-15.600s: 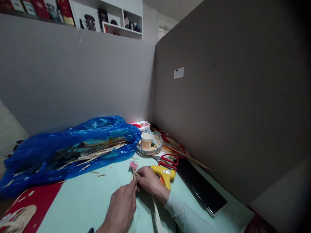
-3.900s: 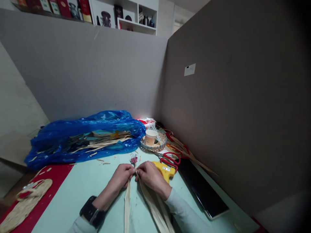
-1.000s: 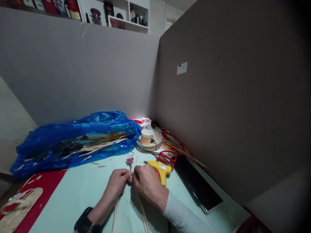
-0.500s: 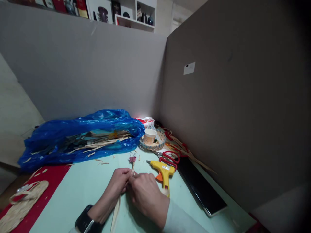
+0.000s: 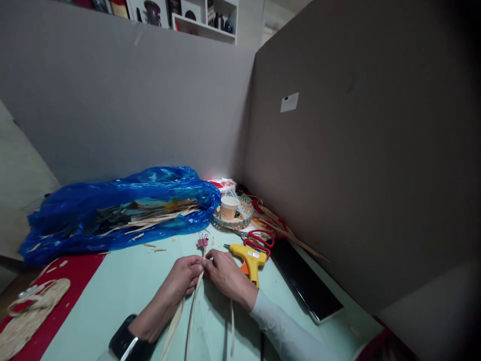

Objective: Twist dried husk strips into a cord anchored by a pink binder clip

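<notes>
Pale flat straw strips run from a pink binder clip on the table down toward me, three of them hanging apart below my hands. My left hand pinches the strips just below the clip, its fingers closed. Close against it, my right hand also grips a strip between thumb and fingers, and one strip trails beneath it. The spot where the strips cross is partly covered by my fingertips. A yellow glue gun with an orange trigger lies right beside my right hand.
A blue plastic bag full of straw lies at the back left. Behind the glue gun are red-handled scissors and a woven basket holding a paper cup. A black tablet-like slab lies right; a woven sandal left.
My right hand has turned and opened out from its curled position over the left, slightly up and right. The strips below now show spread apart. The view has shifted slightly.
</notes>
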Tool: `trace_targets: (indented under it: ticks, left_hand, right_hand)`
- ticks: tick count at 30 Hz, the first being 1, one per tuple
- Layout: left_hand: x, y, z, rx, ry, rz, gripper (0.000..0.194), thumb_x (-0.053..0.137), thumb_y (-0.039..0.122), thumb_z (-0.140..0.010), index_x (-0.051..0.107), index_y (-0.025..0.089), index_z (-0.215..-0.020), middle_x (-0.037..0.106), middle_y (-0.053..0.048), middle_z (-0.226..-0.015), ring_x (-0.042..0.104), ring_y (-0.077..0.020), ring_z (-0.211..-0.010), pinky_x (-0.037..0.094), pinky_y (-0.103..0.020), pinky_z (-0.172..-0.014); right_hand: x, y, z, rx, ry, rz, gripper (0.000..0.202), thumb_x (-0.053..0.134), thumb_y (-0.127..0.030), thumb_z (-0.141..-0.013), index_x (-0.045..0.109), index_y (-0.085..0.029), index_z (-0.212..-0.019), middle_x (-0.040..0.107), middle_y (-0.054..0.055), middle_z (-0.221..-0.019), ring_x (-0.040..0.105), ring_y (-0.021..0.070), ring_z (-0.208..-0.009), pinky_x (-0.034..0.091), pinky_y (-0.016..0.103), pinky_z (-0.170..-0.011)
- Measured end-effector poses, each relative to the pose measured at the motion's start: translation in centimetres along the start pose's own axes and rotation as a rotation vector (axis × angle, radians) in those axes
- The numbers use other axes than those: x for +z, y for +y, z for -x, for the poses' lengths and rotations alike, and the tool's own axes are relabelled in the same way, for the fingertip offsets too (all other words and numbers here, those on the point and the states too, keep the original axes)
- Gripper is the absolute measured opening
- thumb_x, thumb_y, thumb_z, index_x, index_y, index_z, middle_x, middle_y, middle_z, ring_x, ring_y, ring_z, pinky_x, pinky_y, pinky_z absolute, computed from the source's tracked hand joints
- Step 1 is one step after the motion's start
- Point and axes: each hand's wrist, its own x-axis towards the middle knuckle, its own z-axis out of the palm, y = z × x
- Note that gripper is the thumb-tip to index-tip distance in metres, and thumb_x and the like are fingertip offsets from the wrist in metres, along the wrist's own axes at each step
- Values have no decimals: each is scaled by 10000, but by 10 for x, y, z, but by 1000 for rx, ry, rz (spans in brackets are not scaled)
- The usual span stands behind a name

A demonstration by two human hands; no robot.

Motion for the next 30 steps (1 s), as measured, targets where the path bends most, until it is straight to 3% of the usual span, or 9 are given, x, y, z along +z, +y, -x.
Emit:
trace_targets:
  ticks: [7,12,16,19,22,24,29,30]
  left_hand:
    - [-1,0,5,81,46,-236,252,478,464,-655,465,227,-742,310,138,-408,233,-80,-369,174,-218,-404]
    - [-10,20,14,172,131,-559,171,496,320,-722,565,195,-628,670,-24,-587,502,-157,-513,309,-263,-529]
    - [4,28,25,228,186,-788,253,432,214,-799,593,197,-605,715,-74,-674,613,-229,-696,361,-306,-673]
    - [22,23,32,246,216,-917,276,389,174,-843,647,187,-747,738,-119,-785,641,-271,-761,356,-332,-691]
    - [33,17,38,228,192,-1078,318,354,145,-872,671,171,-889,751,-151,-902,666,-305,-836,355,-347,-696]
    - [33,19,42,216,165,-1159,337,339,131,-879,674,162,-881,750,-157,-914,673,-307,-852,358,-345,-691]
    - [6,36,44,230,-53,-1085,281,462,246,-838,651,210,-633,731,-59,-731,639,-245,-725,353,-295,-629]
    - [-1,39,41,229,-39,-1023,284,477,293,-830,644,210,-617,718,-51,-697,623,-239,-701,356,-294,-626]
  right_hand:
    - [-1,2,-3,22,46,-52,240,493,-204,-858,692,-135,-742,686,79,-708,568,157,-685,317,244,-600]
    - [2,3,-7,41,69,-121,222,508,-131,-778,680,-123,-638,668,65,-611,536,134,-584,320,231,-572]
    - [3,7,-9,45,40,-204,226,494,-99,-742,670,-125,-603,648,38,-562,529,115,-539,333,206,-544]
    - [2,11,-11,51,-8,-263,213,494,-76,-710,630,-125,-554,626,19,-540,528,107,-531,327,190,-509]
    - [-1,13,-12,49,-64,-313,237,477,-80,-715,594,-127,-514,599,4,-510,511,99,-503,326,181,-484]
    - [-2,13,-13,51,-80,-333,246,477,-95,-729,604,-124,-520,581,-4,-493,499,96,-493,325,181,-483]
    - [-7,8,-8,61,-61,-341,230,496,-89,-717,670,-109,-567,536,-18,-473,445,91,-502,310,192,-507]
    - [-9,7,-7,57,-60,-343,250,483,-89,-723,684,-111,-575,527,-20,-468,433,91,-501,312,193,-514]
